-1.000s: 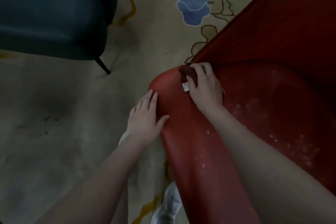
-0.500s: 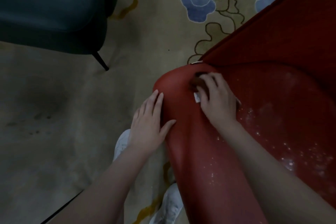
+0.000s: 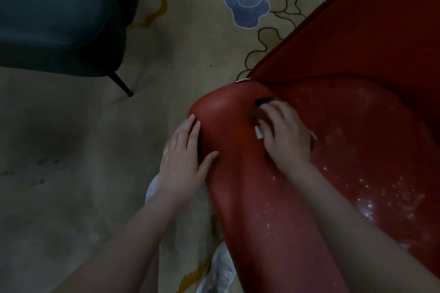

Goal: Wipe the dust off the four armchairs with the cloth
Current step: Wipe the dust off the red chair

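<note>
Dark-brown cloth is held under the right grip, whose fingers curl over it and press it onto the red armchair. The cloth sits on the seat just inside the chair's rounded front corner, below the seam where the backrest meets the cushion. Most of it is covered and motion-blurred. It is bunched, so its long axis cannot be judged. A small white tag sticks out beside the thumb, pointing towards the near end of the seat's padded front edge.

The left grip is released. Its straight fingers lie flat on the outer face of that padded edge, and the thumb is spread across the top. The fingers point at the rounded corner.

The padded edge runs lengthwise from the near side of the chair up to that corner. Pale dust specks are scattered over the seat on the far side of the right forearm.

White shoes stand against the outer base of the red armchair. A patterned beige rug lies under it. Well apart, beyond the corner, stands a dark teal armchair on a thin black leg.
</note>
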Demonstrator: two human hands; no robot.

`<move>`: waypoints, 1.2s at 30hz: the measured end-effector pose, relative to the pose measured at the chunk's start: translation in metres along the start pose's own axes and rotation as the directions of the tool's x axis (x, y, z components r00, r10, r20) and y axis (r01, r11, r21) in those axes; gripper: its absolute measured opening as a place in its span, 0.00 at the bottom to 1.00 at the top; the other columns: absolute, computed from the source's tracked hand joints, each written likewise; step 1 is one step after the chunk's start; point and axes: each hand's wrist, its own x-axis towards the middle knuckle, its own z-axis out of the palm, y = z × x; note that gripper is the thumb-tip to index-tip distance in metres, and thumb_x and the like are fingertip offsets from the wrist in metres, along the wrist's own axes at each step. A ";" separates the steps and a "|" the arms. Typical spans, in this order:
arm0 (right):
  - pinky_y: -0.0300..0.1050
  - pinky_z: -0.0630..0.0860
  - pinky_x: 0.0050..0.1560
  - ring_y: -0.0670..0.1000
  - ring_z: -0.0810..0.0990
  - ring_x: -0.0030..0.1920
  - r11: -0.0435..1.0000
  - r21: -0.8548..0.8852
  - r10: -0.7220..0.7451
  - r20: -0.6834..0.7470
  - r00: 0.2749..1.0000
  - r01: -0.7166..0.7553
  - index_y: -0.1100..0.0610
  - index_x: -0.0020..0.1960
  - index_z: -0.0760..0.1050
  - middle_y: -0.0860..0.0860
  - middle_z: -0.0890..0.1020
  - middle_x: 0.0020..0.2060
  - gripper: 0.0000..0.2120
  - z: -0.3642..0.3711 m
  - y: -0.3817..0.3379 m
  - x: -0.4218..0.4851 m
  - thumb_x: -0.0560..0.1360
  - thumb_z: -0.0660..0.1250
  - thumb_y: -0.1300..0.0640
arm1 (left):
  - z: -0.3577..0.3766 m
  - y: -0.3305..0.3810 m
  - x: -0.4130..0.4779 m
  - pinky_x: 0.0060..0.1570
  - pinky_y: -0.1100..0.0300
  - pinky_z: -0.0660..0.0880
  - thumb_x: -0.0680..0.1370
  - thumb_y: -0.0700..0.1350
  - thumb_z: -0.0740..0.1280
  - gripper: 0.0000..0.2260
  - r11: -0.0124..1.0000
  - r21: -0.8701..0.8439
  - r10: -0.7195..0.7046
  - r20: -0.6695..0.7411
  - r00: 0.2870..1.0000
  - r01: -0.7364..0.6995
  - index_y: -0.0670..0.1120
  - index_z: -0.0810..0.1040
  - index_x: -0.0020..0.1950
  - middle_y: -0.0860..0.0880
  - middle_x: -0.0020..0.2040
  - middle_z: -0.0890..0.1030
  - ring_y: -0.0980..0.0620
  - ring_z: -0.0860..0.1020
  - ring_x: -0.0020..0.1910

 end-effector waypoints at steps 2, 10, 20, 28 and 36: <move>0.53 0.78 0.49 0.60 0.79 0.52 0.988 0.000 0.156 -0.059 0.986 -0.156 0.59 0.59 0.78 0.56 0.79 0.56 0.14 0.004 -0.005 0.005 0.75 0.67 0.58 | 0.000 0.007 0.009 0.72 0.52 0.59 0.79 0.62 0.54 0.33 1.000 0.008 0.024 -0.025 0.999 -0.024 0.41 0.62 0.78 0.45 0.78 0.61 0.48 0.61 0.75; 0.50 0.80 0.45 0.58 0.81 0.48 0.997 0.022 -0.074 0.023 0.997 0.074 0.59 0.57 0.80 0.55 0.81 0.53 0.16 -0.017 0.009 -0.044 0.73 0.61 0.55 | 0.004 0.041 0.047 0.75 0.50 0.57 0.81 0.59 0.51 0.31 0.980 0.069 0.185 0.002 0.983 -0.185 0.42 0.60 0.79 0.46 0.80 0.58 0.47 0.57 0.78; 0.55 0.77 0.51 0.62 0.78 0.55 0.967 -0.003 0.254 -0.048 0.966 -0.255 0.57 0.61 0.78 0.57 0.79 0.57 0.13 -0.014 0.032 0.014 0.76 0.66 0.58 | 0.026 0.051 0.053 0.76 0.49 0.54 0.81 0.62 0.49 0.33 0.948 0.207 0.235 0.059 0.970 -0.243 0.43 0.59 0.79 0.45 0.80 0.58 0.47 0.53 0.79; 0.53 0.80 0.48 0.61 0.81 0.53 0.988 -0.008 0.156 -0.040 0.987 -0.156 0.59 0.59 0.80 0.57 0.82 0.56 0.16 -0.042 0.077 -0.051 0.74 0.64 0.55 | 0.013 0.062 0.062 0.78 0.51 0.49 0.79 0.65 0.46 0.35 0.946 0.172 0.256 0.120 0.959 -0.274 0.45 0.55 0.81 0.48 0.81 0.53 0.50 0.47 0.80; 0.53 0.71 0.59 0.59 0.72 0.65 0.904 -0.010 0.427 0.017 0.904 -0.427 0.53 0.70 0.71 0.54 0.74 0.66 0.17 -0.035 0.088 0.049 0.81 0.60 0.54 | 0.040 0.105 0.085 0.77 0.53 0.46 0.80 0.63 0.44 0.34 0.915 0.232 0.305 0.134 0.943 -0.329 0.44 0.54 0.80 0.47 0.81 0.54 0.48 0.48 0.80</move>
